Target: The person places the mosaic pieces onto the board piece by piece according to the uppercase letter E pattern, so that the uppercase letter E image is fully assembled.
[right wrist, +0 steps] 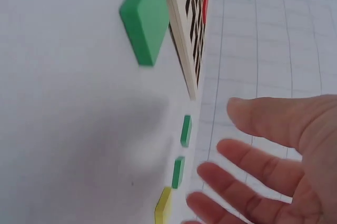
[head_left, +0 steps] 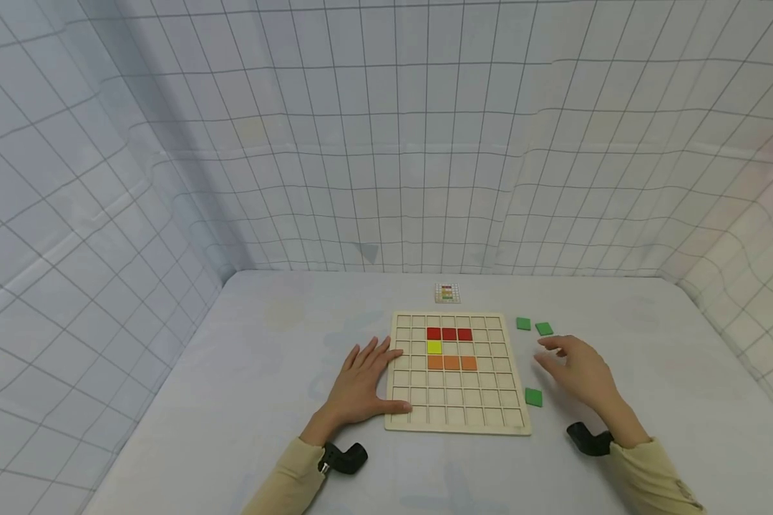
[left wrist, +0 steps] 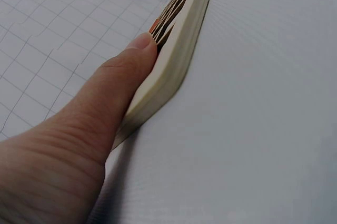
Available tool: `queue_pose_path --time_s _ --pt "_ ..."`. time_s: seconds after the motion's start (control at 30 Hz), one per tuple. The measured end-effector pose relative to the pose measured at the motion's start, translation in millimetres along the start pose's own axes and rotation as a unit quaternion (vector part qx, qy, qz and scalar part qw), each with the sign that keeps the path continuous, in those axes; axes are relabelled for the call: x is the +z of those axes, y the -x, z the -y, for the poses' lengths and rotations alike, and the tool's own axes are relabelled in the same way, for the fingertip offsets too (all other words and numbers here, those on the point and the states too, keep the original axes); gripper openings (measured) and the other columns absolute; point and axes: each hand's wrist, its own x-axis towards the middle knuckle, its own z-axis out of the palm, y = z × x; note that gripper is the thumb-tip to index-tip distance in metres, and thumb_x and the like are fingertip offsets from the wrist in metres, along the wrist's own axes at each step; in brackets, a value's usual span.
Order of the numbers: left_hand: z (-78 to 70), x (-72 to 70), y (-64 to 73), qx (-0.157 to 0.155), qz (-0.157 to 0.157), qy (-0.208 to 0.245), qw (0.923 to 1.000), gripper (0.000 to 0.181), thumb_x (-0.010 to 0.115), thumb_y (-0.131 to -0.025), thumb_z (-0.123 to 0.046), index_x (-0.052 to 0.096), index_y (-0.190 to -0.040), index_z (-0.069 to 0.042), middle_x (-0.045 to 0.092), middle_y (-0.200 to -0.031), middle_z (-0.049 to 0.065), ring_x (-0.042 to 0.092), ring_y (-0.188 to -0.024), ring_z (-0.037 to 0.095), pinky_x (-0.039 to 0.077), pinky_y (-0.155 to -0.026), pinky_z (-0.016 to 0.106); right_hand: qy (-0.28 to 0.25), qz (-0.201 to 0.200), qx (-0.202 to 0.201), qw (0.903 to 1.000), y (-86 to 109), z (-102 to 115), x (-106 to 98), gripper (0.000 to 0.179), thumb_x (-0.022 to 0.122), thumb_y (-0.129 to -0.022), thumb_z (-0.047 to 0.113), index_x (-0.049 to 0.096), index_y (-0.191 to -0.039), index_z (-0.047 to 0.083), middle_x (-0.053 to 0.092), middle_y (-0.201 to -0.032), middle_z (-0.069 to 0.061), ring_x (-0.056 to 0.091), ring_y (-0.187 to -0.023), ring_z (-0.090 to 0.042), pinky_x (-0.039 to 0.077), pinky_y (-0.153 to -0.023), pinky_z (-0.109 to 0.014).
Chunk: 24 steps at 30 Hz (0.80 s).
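A square wooden grid board lies on the table, with three red tiles, one yellow tile and three orange tiles set in its cells. My left hand rests on the board's left side, fingers spread, thumb lying over the rim. To the right of the board, my right hand hovers with nothing in it, thumb and fingertips apart. Two green tiles lie beyond its fingers, and another green tile lies nearer the front. A loose yellow tile shows in the right wrist view.
Behind the board lies a small pattern card with a coloured grid on it. White gridded curtains hang around the back and sides of the white table.
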Motion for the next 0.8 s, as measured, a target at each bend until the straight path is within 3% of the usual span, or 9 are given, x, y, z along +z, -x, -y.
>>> queue_pose_path --time_s 0.23,0.43,0.6,0.8 --pt "0.0 -0.7 -0.1 -0.004 0.006 -0.003 1.0000 0.095 0.059 -0.071 -0.077 0.036 -0.146 -0.022 0.021 -0.156 0.002 0.010 -0.143 0.022 0.004 -0.113 0.046 0.050 -0.012 0.043 0.9978 2.0 -14 -9 0.053 0.070 -0.085 0.031 0.058 -0.120 -0.006 0.050 -0.119 -0.034 0.046 -0.106 -0.049 0.047 -0.068 -0.059" --pt "0.6 1.0 -0.3 -0.002 0.003 -0.005 1.0000 0.095 0.058 -0.071 -0.077 0.037 -0.146 -0.022 0.021 -0.156 0.003 0.010 -0.143 0.022 0.003 -0.113 0.045 0.065 0.029 0.091 0.9933 3.4 -21 -11 0.064 0.069 -0.085 0.038 0.052 -0.124 -0.009 0.045 -0.117 -0.037 0.045 -0.104 -0.050 0.047 -0.064 -0.057" --pt "0.1 1.2 -0.3 -0.001 0.001 -0.006 1.0000 0.096 0.058 -0.071 -0.077 0.037 -0.145 -0.022 0.021 -0.156 0.003 0.010 -0.143 0.022 0.004 -0.113 0.045 0.071 0.062 0.110 0.9895 3.5 -27 -12 0.063 0.069 -0.085 0.037 0.052 -0.122 -0.011 0.052 -0.108 -0.031 0.047 -0.098 -0.046 0.046 -0.064 -0.052" --pt "-1.0 -0.7 0.2 -0.005 0.008 -0.008 0.9999 0.095 0.059 -0.071 -0.076 0.036 -0.146 -0.022 0.020 -0.156 0.002 0.009 -0.143 0.021 0.003 -0.113 0.045 0.065 0.058 0.107 0.9904 3.4 -31 -8 0.052 0.071 -0.084 0.028 0.056 -0.115 -0.010 0.055 -0.098 -0.025 0.049 -0.092 -0.042 0.045 -0.064 -0.049"
